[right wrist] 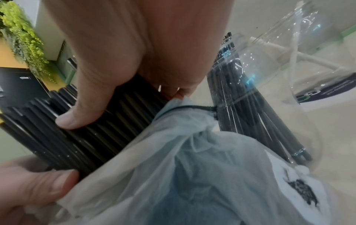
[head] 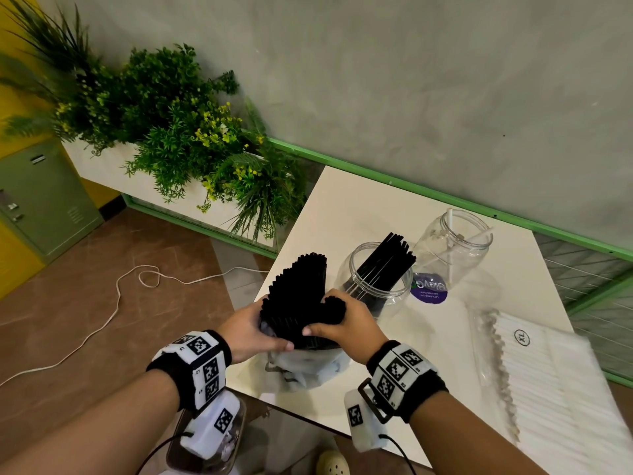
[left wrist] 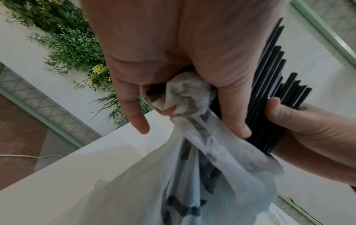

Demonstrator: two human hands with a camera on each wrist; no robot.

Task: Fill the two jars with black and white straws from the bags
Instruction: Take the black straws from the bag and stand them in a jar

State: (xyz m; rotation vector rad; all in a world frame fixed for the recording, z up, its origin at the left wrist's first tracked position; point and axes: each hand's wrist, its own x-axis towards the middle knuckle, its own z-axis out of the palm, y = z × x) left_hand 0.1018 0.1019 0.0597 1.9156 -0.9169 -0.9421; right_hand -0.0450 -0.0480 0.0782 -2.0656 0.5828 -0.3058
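While a bundle of black straws (head: pixel 294 296) is gripped by both hands, left hand (head: pixel 248 329) and right hand (head: pixel 346 323), above the bag (head: pixel 301 368), the near jar (head: pixel 375 279) beside it is partly filled; the far jar (head: pixel 452 248) holds 2 white straws.

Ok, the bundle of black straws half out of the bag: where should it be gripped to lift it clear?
Probably mid-length on the black straws, just above the bag mouth, wrapping round from the jar side like the right hand: the tips fan loose, the lower ends are still bagged.
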